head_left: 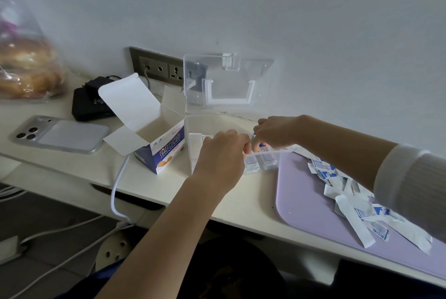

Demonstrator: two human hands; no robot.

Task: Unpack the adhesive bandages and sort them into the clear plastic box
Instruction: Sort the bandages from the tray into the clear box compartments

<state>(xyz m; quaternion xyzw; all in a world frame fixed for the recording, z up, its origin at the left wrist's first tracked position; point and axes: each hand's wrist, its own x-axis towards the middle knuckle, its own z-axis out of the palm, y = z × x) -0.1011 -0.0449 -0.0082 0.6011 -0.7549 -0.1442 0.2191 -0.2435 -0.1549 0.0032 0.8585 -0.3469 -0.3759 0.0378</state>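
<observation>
clear plastic box (193, 129): open, on the bench (253, 198) by the wall (313, 33).
lid (241, 74): hinged back, upright.
boxed bandages (266, 164): white-and-blue wrappers on edge, front right.
loose bandages (347, 192): scattered heap on the purple mat (304, 192).
bandage carton (166, 153): flaps open, just left of the box.

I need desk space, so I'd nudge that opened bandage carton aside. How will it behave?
The carton looks empty inside, so probably very light and easy to slide. Thin open flaps would likely bend if pushed there. Standing upright, it may tip; push low.
</observation>
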